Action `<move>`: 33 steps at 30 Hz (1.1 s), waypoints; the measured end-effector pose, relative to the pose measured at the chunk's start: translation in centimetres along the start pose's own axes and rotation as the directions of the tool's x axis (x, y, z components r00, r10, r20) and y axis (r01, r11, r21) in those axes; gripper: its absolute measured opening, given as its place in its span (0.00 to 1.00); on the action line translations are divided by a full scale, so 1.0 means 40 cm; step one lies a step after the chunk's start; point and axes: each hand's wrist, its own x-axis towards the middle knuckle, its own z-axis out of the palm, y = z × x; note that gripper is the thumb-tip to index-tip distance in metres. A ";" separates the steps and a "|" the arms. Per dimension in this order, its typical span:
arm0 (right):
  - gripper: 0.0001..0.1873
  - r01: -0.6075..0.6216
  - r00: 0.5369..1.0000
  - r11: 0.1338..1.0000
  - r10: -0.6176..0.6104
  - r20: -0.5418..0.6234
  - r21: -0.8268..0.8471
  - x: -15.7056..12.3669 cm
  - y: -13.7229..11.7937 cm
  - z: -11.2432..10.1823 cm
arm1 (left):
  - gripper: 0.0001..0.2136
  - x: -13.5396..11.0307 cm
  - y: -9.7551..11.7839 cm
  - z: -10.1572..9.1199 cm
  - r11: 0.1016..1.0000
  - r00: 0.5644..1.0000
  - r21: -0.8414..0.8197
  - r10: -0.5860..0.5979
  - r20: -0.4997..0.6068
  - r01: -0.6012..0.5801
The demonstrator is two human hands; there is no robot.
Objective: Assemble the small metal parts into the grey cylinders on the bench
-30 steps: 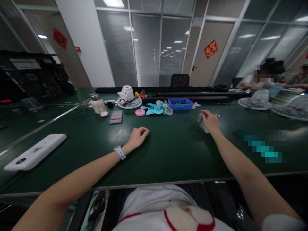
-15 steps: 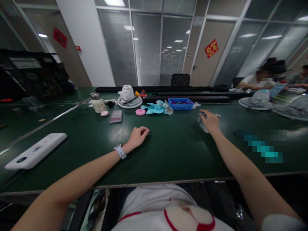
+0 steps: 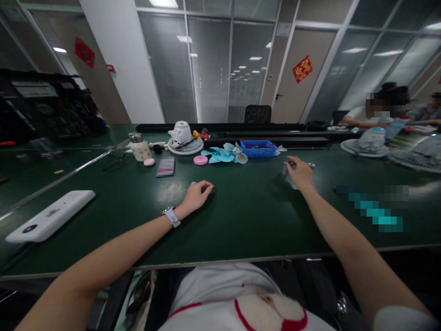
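My left hand (image 3: 197, 195) rests on the green table, fingers curled inward, with nothing visible in it. A watch with a pale strap (image 3: 172, 217) is on that wrist. Further out on the right, my right hand (image 3: 300, 173) reaches over the table with thumb and fingers bent round a small grey and dark thing (image 3: 284, 169), mostly covered by the hand; its kind cannot be made out. Just beyond the knuckles shows a small pale metallic piece (image 3: 311, 165). Nearest on the left are a blue fan blade (image 3: 222, 155) and a blue basket (image 3: 258, 149) of small parts.
A white fan housing (image 3: 181, 133) stands on a round grille behind a pink disc (image 3: 200, 160). To the left are a bottle (image 3: 139, 149), a blurred card (image 3: 166, 166) and a white device (image 3: 51, 216). More fan parts (image 3: 368, 140) and people are on the right.
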 end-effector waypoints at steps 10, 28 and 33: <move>0.28 -0.391 0.913 0.903 0.357 0.197 0.177 0.004 0.096 0.100 | 0.13 0.002 -0.007 0.007 1.000 1.000 -0.015 0.004 0.002 -0.004; 0.27 -0.404 0.907 0.891 0.362 0.214 0.205 0.006 0.098 0.104 | 0.13 0.002 -0.009 0.005 1.000 1.000 0.002 0.014 0.010 -0.014; 0.26 -0.391 0.914 0.897 0.353 0.198 0.206 0.006 0.092 0.102 | 0.14 0.003 -0.009 0.004 0.999 0.999 0.014 0.034 0.017 -0.034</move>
